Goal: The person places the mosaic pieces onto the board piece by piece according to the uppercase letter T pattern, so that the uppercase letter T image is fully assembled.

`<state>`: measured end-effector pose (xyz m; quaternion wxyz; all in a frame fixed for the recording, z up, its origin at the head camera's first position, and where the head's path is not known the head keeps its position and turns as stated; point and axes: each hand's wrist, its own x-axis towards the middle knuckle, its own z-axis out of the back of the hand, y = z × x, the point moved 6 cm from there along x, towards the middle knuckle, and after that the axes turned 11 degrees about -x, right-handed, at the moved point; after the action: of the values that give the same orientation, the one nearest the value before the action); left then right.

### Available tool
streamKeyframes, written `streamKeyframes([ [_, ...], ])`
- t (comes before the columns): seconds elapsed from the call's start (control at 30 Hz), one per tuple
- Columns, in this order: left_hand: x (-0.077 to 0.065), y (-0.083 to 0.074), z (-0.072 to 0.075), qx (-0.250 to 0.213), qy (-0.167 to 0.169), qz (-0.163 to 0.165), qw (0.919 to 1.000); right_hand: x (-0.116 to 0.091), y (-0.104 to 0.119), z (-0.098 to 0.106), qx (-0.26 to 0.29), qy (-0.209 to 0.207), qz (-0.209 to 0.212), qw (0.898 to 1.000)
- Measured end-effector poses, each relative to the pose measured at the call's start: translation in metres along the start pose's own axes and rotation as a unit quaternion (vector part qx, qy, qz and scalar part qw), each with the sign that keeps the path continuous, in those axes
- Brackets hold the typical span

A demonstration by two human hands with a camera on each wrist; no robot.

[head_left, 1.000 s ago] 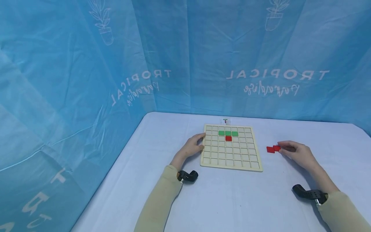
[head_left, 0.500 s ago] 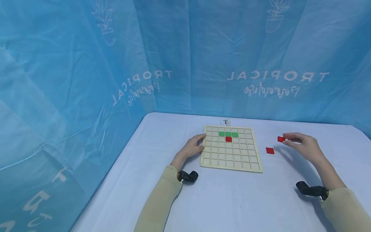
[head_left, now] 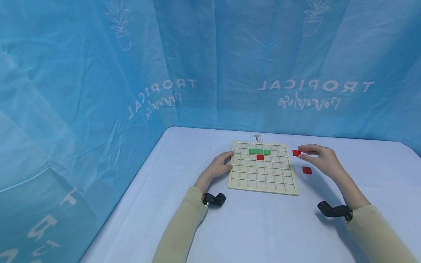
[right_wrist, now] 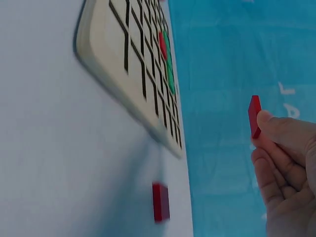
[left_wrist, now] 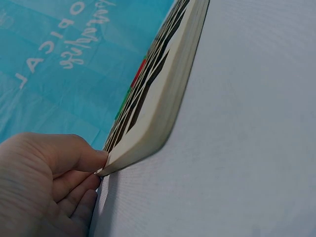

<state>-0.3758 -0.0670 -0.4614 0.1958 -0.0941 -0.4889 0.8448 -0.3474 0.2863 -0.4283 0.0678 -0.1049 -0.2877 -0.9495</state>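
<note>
A pale wooden grid board (head_left: 261,191) lies flat on the table. Three green tiles (head_left: 260,151) sit side by side in one of its upper rows, and below the middle one is a red tile (head_left: 260,157). My left hand (head_left: 216,166) holds the board at its left edge, thumb on the rim in the left wrist view. Between thumb and fingertips, my right hand (head_left: 323,160) pinches a square red tile (right_wrist: 254,117), raised above the table just right of the board. Another loose red tile (head_left: 307,170) lies on the table below that hand.
Behind the board, a small printed card (head_left: 256,137) shows a coloured grid pattern. A white cloth covers the table (head_left: 250,226). Blue printed curtains (head_left: 236,65) hang close along its back and left sides.
My right hand has lifted one red tile off the table from beside the other and carried it left, close to the board's right edge. The left hand stays on the board.
</note>
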Motion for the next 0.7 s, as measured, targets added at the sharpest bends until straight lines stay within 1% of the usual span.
streamKeyframes([
  [0.1,0.0,0.0,-0.001,0.001,0.0,0.001,1.0,0.015,-0.013,-0.024,0.001,-0.012,0.027,1.0],
  [0.13,0.0,0.0,-0.001,-0.001,-0.001,0.002,1.0,0.02,-0.016,-0.032,-0.002,-0.019,0.029,0.999],
  [0.2,0.0,-0.001,-0.001,-0.001,-0.002,0.004,1.0,0.028,-0.017,-0.045,-0.001,-0.024,0.038,0.999],
  [0.23,0.0,-0.001,-0.001,-0.001,-0.002,0.004,1.0,0.03,-0.012,-0.049,0.005,-0.024,0.043,0.999],
  [0.27,0.0,-0.001,-0.001,-0.001,-0.002,0.004,1.0,0.029,-0.002,-0.05,0.019,-0.017,0.046,0.999],
  [0.33,0.0,-0.001,-0.001,-0.002,0.0,0.003,1.0,0.026,0.021,-0.049,0.028,-0.011,0.044,0.999],
  [0.43,0.0,-0.001,-0.001,-0.002,0.002,0.005,1.0,0.017,0.062,-0.043,0.061,0.005,0.046,0.997],
  [0.47,0.0,-0.001,-0.001,-0.001,0.001,0.006,1.0,0.015,0.073,-0.042,0.072,0.009,0.044,0.996],
  [0.5,0.0,0.0,-0.001,-0.001,0.0,0.007,1.0,0.016,0.076,-0.044,0.07,0.005,0.044,0.997],
  [0.57,0.0,0.0,0.0,0.001,-0.002,0.009,1.0,0.023,0.073,-0.055,0.074,0.005,0.051,0.996],
  [0.67,0.001,0.0,-0.001,0.003,-0.001,0.009,1.0,0.035,0.058,-0.074,0.062,-0.01,0.05,0.997],
  [0.7,0.001,0.0,-0.001,0.003,-0.001,0.009,1.0,0.038,0.053,-0.08,0.068,-0.008,0.049,0.996],
])
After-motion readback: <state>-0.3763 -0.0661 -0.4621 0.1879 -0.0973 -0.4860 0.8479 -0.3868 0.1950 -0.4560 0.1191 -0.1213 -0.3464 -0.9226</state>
